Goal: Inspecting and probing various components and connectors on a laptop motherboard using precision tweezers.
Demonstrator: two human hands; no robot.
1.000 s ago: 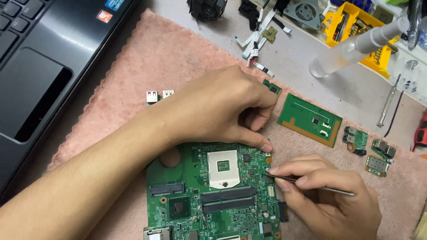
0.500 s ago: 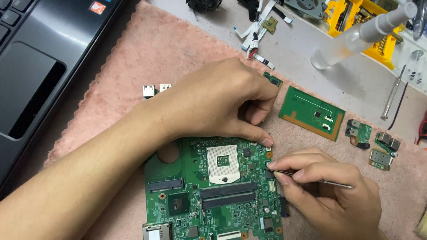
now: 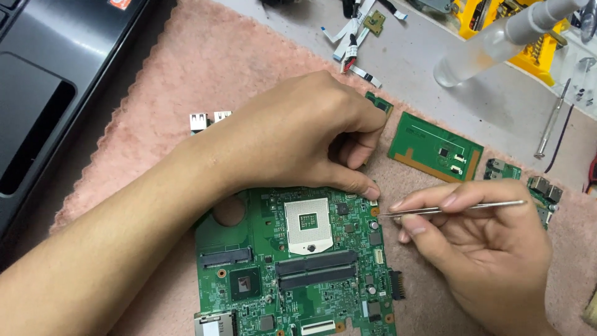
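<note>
A green circuit board point(image 3: 298, 267) lies flat on a pink towel point(image 3: 186, 81), low in the middle of the view, with its silver square socket point(image 3: 308, 224) facing up. Both hands are working at its top right corner.

The left hand point(image 3: 298, 134) comes in from the lower left, the forearm crossing over the board's left side. It's curled over the board's top edge, with the thumb tip pressed down on the top right corner — so it's pinning the board, not wrapped around anything. The other fingers are tucked under, and I can't tell if they hold something.

The right hand point(image 3: 491, 249) sits just off the board's right edge, on the towel. It's pinching thin metal tweezers point(image 3: 448, 208) between thumb and fingers, pen-style. The tips point left and reach the board's edge just beside the left thumb — whether they actually touch a part there is too small to tell.

Around them: a smaller green board point(image 3: 435, 146) lies on the towel right above the right hand, and a few little connector boards point(image 3: 541, 186) sit to its right. A black laptop point(image 3: 50, 81) fills the top left. A clear plastic tube point(image 3: 491, 46) and a yellow tool case point(image 3: 528, 37) are up in the far right corner, well apart from the hands.
</note>
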